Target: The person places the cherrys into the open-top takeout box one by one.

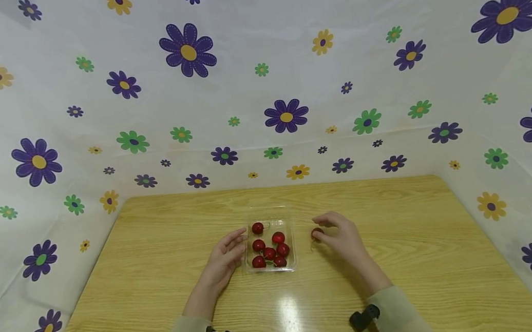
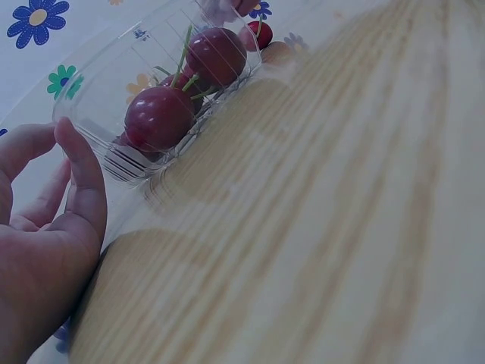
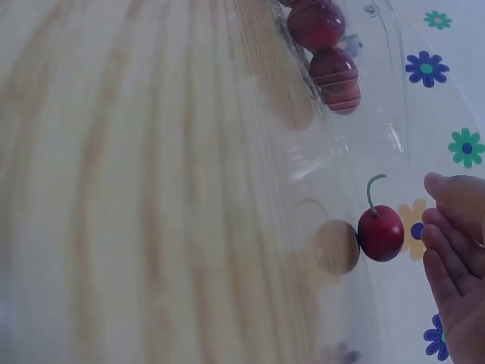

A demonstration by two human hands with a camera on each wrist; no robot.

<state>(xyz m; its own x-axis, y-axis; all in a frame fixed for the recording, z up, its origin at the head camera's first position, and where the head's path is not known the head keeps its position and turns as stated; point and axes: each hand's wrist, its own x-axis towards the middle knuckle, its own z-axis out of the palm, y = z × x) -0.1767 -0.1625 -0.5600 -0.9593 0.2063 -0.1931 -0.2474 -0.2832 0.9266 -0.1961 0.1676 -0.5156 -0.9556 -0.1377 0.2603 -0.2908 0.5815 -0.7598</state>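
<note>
A clear plastic box [image 1: 273, 272] holds several dark red cherries [image 1: 269, 253], some with green stems, and sits on the table in the head view. My left hand [image 1: 226, 257] is at its left side; in the left wrist view the fingertips [image 2: 67, 130] are right at the box's corner. To the right of the box, a single cherry [image 3: 381, 233] with an upright stem rests on the wood. Around it comes my right hand [image 1: 342, 235], thumb and fingers spread; the right wrist view shows a small gap between the fingertips [image 3: 433, 220] and the cherry.
The wooden table [image 1: 168, 229] reaches back to a white cloth [image 1: 239, 49] with printed flowers, which also hangs along both sides. A dark camera is strapped on each wrist, over light sleeves [image 1: 396, 306].
</note>
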